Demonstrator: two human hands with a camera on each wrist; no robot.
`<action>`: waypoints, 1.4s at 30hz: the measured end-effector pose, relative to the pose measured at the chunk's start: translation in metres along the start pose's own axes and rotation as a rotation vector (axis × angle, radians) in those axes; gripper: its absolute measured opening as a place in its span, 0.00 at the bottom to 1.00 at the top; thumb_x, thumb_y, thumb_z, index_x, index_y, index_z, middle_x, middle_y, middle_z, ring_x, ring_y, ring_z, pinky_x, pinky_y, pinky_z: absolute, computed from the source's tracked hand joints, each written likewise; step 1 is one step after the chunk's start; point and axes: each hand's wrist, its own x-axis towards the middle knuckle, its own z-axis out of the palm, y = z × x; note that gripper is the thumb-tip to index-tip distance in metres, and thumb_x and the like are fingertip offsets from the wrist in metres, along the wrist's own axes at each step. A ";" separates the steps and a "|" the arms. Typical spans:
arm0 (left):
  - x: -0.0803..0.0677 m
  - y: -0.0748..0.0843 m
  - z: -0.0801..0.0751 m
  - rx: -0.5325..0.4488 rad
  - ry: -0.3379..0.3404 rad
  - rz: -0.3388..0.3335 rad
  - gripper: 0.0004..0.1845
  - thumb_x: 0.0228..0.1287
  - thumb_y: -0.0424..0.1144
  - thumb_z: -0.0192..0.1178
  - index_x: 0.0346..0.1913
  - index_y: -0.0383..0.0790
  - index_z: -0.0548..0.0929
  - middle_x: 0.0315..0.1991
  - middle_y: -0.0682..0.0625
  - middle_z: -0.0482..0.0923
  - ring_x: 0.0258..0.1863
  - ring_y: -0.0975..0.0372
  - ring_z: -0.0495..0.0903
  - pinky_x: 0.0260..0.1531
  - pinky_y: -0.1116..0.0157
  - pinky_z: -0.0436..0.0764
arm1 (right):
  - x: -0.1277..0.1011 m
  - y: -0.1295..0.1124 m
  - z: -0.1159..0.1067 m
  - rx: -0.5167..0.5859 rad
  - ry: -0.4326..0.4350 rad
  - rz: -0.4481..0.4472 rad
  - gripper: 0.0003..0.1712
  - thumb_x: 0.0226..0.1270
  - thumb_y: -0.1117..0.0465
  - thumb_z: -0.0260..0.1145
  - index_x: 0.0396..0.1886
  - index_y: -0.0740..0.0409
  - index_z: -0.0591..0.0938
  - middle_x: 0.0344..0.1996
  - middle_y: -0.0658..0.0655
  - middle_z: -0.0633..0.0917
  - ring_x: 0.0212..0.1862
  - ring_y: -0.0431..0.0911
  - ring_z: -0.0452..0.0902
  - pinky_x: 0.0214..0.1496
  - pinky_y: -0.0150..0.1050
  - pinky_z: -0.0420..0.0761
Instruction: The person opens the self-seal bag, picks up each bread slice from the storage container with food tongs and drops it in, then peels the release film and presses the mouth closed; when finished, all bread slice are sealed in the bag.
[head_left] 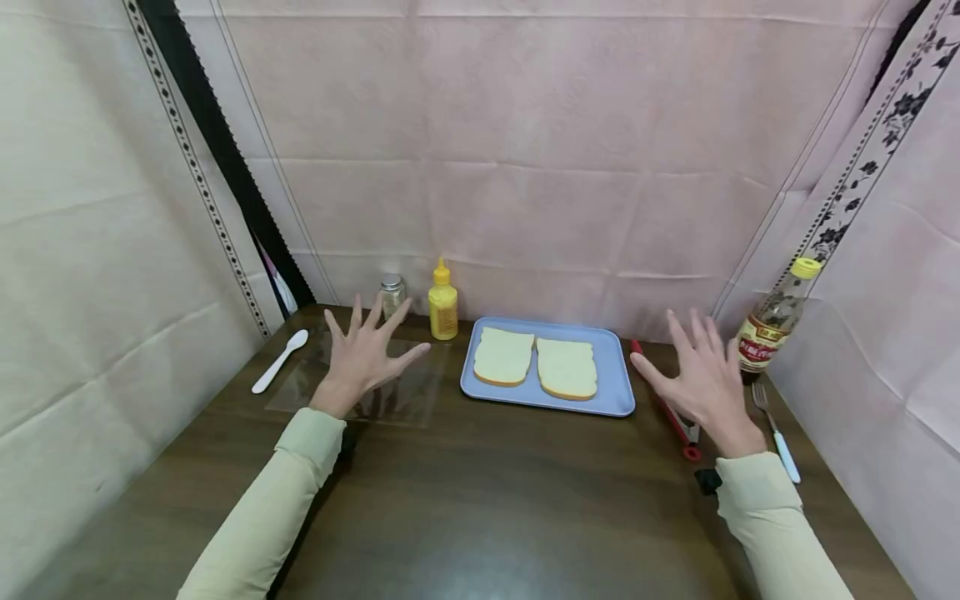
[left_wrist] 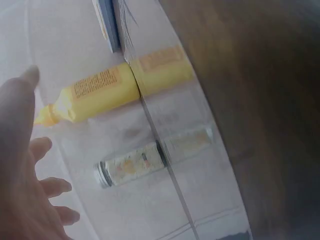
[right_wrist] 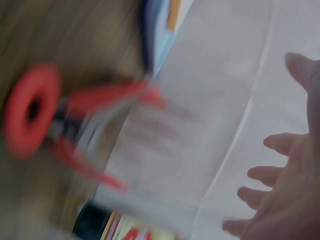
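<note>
Both hands empty, fingers spread: left hand [head_left: 362, 357] above clear sheet [head_left: 397, 398], right hand [head_left: 701, 383] over red tongs [head_left: 678, 429].

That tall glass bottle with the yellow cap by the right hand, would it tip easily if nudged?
Probably. The bottle stands tall and narrow on a small base, so a push near its cap may topple it. It looks like glass with dark liquid inside, so likely heavy and breakable. It stands close to the right hand, whose spread fingers hold nothing.
</note>
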 end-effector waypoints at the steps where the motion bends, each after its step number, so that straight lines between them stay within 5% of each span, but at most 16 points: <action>1: -0.002 -0.001 -0.001 -0.009 -0.005 0.005 0.49 0.69 0.82 0.51 0.88 0.72 0.50 0.90 0.41 0.48 0.88 0.34 0.41 0.75 0.18 0.33 | 0.000 -0.008 0.003 0.022 0.008 -0.030 0.57 0.74 0.25 0.60 0.90 0.51 0.55 0.88 0.70 0.52 0.87 0.71 0.46 0.81 0.81 0.48; 7: -0.007 -0.002 0.004 -0.190 -0.069 0.132 0.36 0.80 0.58 0.62 0.83 0.50 0.70 0.80 0.40 0.71 0.81 0.38 0.68 0.78 0.29 0.62 | 0.009 -0.081 0.037 0.267 -0.064 -0.263 0.41 0.80 0.46 0.67 0.83 0.60 0.67 0.83 0.68 0.66 0.83 0.67 0.62 0.79 0.71 0.67; 13: -0.006 0.001 0.014 -0.450 -0.237 0.220 0.22 0.80 0.46 0.65 0.70 0.42 0.84 0.70 0.44 0.83 0.71 0.46 0.81 0.69 0.42 0.81 | 0.023 -0.171 0.085 0.546 -0.373 -0.455 0.35 0.82 0.53 0.67 0.80 0.65 0.71 0.77 0.68 0.75 0.75 0.62 0.77 0.75 0.57 0.80; 20: -0.009 -0.005 0.016 -0.471 -0.342 0.175 0.18 0.79 0.44 0.67 0.66 0.44 0.88 0.66 0.44 0.86 0.68 0.46 0.84 0.66 0.42 0.83 | 0.032 -0.238 0.122 0.456 -0.649 -0.537 0.33 0.87 0.51 0.58 0.81 0.63 0.70 0.78 0.63 0.76 0.77 0.56 0.75 0.79 0.53 0.76; 27: -0.012 -0.015 0.021 -0.457 -0.439 0.187 0.18 0.76 0.42 0.70 0.65 0.45 0.89 0.71 0.43 0.82 0.71 0.45 0.81 0.68 0.43 0.82 | 0.031 -0.253 0.140 0.281 -0.794 -0.518 0.30 0.88 0.57 0.50 0.84 0.54 0.70 0.86 0.56 0.64 0.87 0.52 0.58 0.87 0.51 0.63; 35: -0.013 -0.019 0.024 -0.487 -0.374 0.184 0.06 0.73 0.37 0.72 0.48 0.48 0.96 0.66 0.44 0.87 0.67 0.45 0.84 0.65 0.44 0.84 | 0.025 -0.255 0.131 0.325 -0.819 -0.524 0.31 0.85 0.63 0.53 0.83 0.54 0.70 0.86 0.55 0.64 0.86 0.51 0.60 0.86 0.50 0.66; 42: -0.011 -0.019 0.018 -0.446 -0.310 0.204 0.06 0.75 0.36 0.70 0.44 0.48 0.96 0.60 0.44 0.90 0.62 0.46 0.87 0.61 0.45 0.87 | 0.030 -0.252 0.137 0.323 -0.805 -0.562 0.32 0.84 0.61 0.53 0.84 0.52 0.68 0.86 0.54 0.64 0.86 0.49 0.60 0.85 0.48 0.67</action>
